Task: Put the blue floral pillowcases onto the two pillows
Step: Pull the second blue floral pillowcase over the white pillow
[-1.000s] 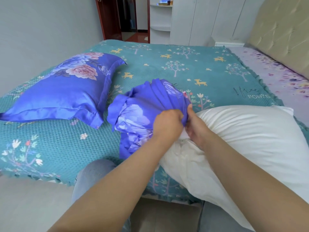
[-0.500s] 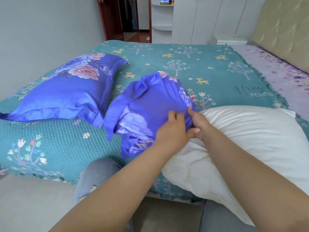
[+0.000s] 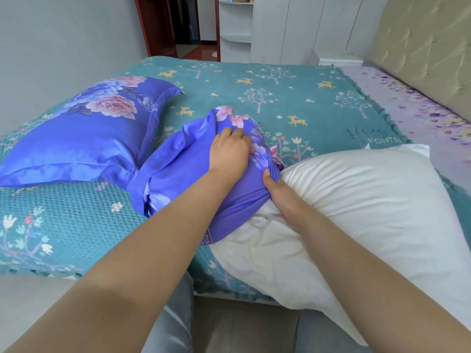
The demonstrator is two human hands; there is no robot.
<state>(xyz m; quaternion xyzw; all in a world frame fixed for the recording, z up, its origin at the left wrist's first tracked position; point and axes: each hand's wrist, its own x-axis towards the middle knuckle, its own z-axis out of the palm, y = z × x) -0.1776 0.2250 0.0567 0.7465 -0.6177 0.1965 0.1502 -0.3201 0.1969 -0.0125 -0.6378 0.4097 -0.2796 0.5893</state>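
Forward goes the left hand (image 3: 230, 151), up from the pillow's corner half a second ago and now onto the bunched top of the loose pillowcase (image 3: 178, 179), fingers curled into the folds near the pink flower print and gripping the fabric. More of the blue cloth covers the pillow's end than it did a moment back. The right hand (image 3: 281, 197) sits lower, at the edge of the pillowcase's opening, thumb on top of the blue hem and pinching it against the bare pillow (image 3: 356, 212); its other fingers are tucked beneath, so how they lie cannot be told.

That white pillow lies on the near right part of the bed, its near corner hanging past the mattress edge, its left end just inside the pillowcase. The pillowcase spreads leftward in a crumpled heap over the teal bedspread (image 3: 293, 98), which shows deer and trees.

To the left, the finished pillow (image 3: 84, 138) rests in its blue floral cover, close beside the heap, with its flanged edge touching or nearly touching the loose fabric. A padded headboard (image 3: 420, 47) stands at right, white wardrobe doors (image 3: 280, 29) stand beyond the bed.
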